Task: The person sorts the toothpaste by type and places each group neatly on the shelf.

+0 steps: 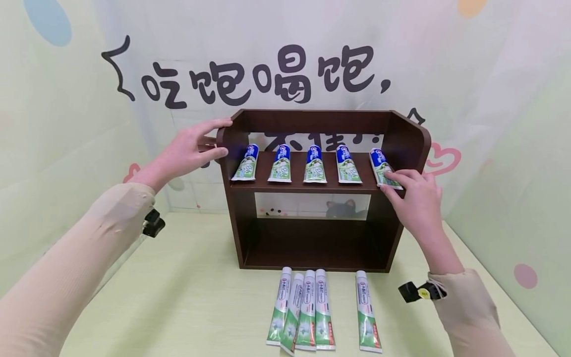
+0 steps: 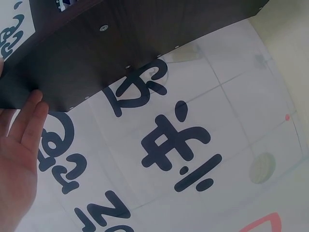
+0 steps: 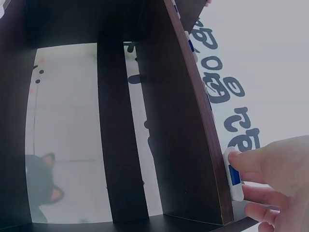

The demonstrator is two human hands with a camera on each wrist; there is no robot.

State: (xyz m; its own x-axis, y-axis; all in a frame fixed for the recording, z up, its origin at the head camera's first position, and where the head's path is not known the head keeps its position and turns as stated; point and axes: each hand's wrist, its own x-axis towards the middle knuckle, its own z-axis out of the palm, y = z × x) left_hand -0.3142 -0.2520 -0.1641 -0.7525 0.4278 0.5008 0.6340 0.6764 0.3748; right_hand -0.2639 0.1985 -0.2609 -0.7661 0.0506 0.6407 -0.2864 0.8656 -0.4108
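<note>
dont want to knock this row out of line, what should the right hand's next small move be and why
Probably ease the right hand off the rightmost blue-and-green toothpaste tube: it already lies on the upper shelf, flat end forward, like the four tubes beside it, while the left hand rests on the rack's side panel.

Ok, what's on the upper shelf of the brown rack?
Five toothpaste tubes lie in a row on the upper shelf. The right hand covers part of the rightmost tube; the shelf surface directly beneath the tubes can't be seen.
</note>
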